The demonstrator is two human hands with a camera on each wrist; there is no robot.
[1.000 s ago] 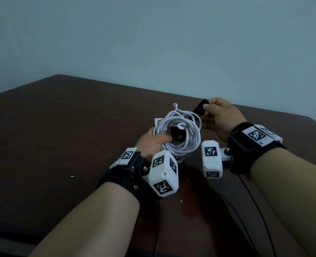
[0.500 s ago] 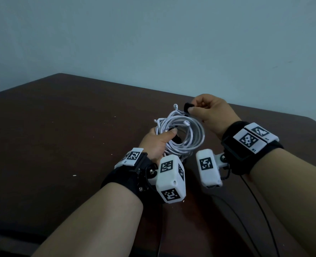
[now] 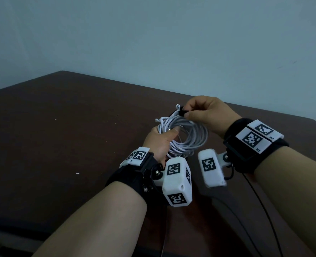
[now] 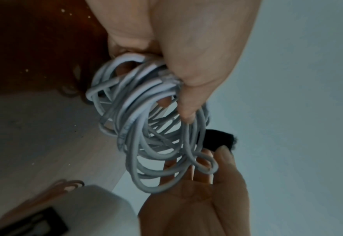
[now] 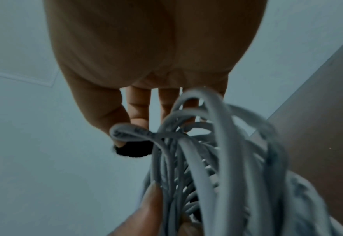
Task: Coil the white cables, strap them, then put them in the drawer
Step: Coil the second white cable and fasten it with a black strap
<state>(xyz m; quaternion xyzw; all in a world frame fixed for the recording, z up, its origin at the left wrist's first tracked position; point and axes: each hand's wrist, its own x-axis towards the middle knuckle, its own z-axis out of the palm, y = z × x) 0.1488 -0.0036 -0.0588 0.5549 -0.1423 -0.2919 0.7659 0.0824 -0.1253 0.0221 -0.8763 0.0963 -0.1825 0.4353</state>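
Strapping step in hand, by my reading: the coiling looks finished, the strap is not yet closed round the bundle, and no drawer shows in any view. Left of centre in the head view, my left hand (image 3: 160, 143) grips the white cable coil (image 3: 187, 138) at its left rim, thumb laid over the strands and the other fingers curled beneath; the left wrist view confirms it, thumb (image 4: 188, 102) pressed across the loops near a clear plug end. The coil is held up off the brown table (image 3: 61, 136), loops loose and uneven, one small loop sticking up at the top. Moving right, the black strap (image 3: 181, 113) sits at the coil's upper edge, just touching the topmost strands. My right hand (image 3: 207, 115), right of centre, pinches the strap end between thumb and forefinger; the other fingers are loosely curled. In the right wrist view the strap (image 5: 134, 149) shows dark below the thumb tip, with one cable loop crossing in front of it. Whether the strap already passes through the coil's centre I cannot tell. Next move, as I judge it: draw the strap end over the bundle and press it onto itself, keeping the left grip firm so the loops do not spring apart.
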